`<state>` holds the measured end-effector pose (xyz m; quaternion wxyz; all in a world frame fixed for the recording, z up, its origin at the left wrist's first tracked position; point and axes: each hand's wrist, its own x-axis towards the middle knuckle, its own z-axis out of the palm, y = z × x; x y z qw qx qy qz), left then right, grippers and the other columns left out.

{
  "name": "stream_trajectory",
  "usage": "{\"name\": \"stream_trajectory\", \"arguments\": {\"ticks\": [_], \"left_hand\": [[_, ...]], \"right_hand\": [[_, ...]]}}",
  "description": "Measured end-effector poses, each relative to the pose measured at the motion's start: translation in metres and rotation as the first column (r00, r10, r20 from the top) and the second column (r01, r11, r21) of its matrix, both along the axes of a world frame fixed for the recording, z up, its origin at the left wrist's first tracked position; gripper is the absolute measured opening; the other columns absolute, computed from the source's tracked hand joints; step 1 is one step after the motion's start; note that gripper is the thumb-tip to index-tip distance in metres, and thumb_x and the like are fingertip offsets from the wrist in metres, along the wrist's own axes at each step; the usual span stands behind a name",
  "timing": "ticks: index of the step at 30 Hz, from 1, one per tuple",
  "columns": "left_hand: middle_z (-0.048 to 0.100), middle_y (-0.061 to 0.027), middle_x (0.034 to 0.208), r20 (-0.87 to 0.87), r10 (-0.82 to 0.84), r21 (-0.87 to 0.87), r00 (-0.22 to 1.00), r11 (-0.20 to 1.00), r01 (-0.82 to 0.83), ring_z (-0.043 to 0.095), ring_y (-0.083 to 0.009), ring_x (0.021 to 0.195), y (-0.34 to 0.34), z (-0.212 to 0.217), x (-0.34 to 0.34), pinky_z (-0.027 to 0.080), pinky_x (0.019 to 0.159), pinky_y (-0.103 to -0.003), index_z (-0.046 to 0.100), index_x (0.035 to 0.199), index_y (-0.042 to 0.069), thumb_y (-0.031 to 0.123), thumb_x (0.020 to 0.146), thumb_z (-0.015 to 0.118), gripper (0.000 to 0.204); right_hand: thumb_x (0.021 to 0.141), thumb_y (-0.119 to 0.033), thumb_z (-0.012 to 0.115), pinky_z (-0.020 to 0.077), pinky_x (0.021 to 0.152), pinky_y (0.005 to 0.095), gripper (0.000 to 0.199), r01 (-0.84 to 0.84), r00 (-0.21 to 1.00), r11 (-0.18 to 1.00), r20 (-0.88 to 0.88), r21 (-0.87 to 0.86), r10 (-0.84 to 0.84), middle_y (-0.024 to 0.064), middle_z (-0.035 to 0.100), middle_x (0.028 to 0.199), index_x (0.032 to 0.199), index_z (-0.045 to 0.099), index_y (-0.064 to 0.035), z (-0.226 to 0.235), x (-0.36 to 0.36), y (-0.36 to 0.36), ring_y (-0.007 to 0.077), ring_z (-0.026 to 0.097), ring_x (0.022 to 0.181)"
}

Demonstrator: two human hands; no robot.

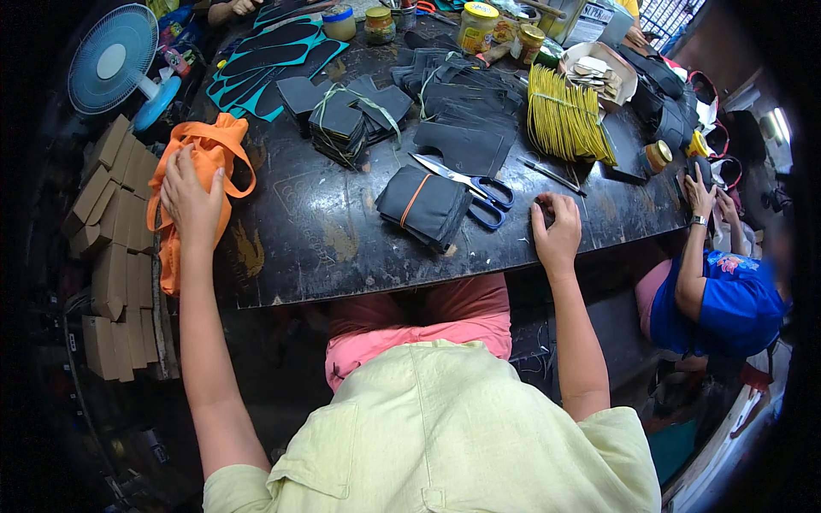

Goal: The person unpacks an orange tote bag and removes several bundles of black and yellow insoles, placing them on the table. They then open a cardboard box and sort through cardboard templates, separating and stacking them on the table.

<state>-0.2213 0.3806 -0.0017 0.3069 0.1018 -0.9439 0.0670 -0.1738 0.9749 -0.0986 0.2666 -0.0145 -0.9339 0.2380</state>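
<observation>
My left hand [190, 190] lies over an orange cloth bag [224, 141] at the table's left edge, fingers bent against the fabric; whether it grips a fold is hard to see. My right hand [558, 227] hovers at the front edge of the dark table [299, 231], fingers curled with a gap between thumb and fingertips and nothing visible in them. Between the hands sits a stack of black pieces [423, 207] held by an orange rubber band. Blue-handled scissors [487, 201] lie just behind it, blades pointing left. A thin pen-like tool [554, 175] rests beyond my right hand.
Tied bundles of black pieces [342, 120], teal-edged sole shapes [265, 64] and a yellow-edged bundle [564, 115] cover the far side, with jars [477, 30] behind. A fan [111, 61] and stacked cardboard boxes [115, 222] stand left. A person in blue [727, 291] works at right.
</observation>
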Motion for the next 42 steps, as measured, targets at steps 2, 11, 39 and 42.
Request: {"name": "stream_trajectory", "arguments": {"ticks": [2,11,39,42], "left_hand": [[0.047,-0.0153,0.159,-0.034,-0.129,-0.008,0.991,0.992,0.129,0.048,-0.0378,0.147,0.013,0.004,0.011,0.033,0.123,-0.059,0.045,0.159,0.016,0.036,0.094,0.081,0.077],[0.037,-0.0149,0.172,0.213,-0.036,0.032,0.976,0.999,0.03,0.032,-0.0369,0.16,-0.019,-0.015,-0.003,0.025,0.126,-0.066,0.044,0.165,0.021,0.051,0.099,0.069,0.076],[0.068,-0.0217,0.123,0.251,-0.198,0.183,0.948,0.971,0.154,0.061,-0.0414,0.122,0.0,-0.083,0.025,0.039,0.111,-0.059,0.064,0.129,0.004,0.025,0.101,0.067,0.035],[0.06,-0.0196,0.141,0.193,-0.284,0.246,0.939,0.941,0.233,0.054,-0.0401,0.135,0.006,-0.072,0.049,0.035,0.118,-0.057,0.059,0.143,0.006,0.025,0.098,0.071,0.051]], "right_hand": [[0.093,-0.018,0.077,0.0508,0.091,0.0431,0.019,0.003,1.0,1.0,0.002,0.014,-0.003,0.008,0.068,0.105,0.109,0.073,-0.0089,-0.001,0.0,-0.001,0.0288,0.067,0.1],[0.093,-0.016,0.076,0.0509,0.091,0.0434,0.016,0.003,1.0,1.0,-0.006,0.015,-0.003,0.0087,0.068,0.104,0.107,0.073,-0.0074,0.002,0.0,-0.005,0.0297,0.067,0.101],[0.091,-0.019,0.08,0.0556,0.083,0.041,0.019,-0.105,0.989,0.982,0.083,-0.16,0.119,0.012,0.07,0.101,0.103,0.076,-0.0048,0.015,-0.005,0.013,0.0289,0.07,0.092],[0.093,-0.02,0.082,0.0557,0.076,0.032,0.022,-0.081,0.991,0.899,0.06,-0.431,0.118,0.0072,0.076,0.086,0.101,0.078,0.0,0.039,-0.035,0.05,0.0155,0.068,0.079]]}}
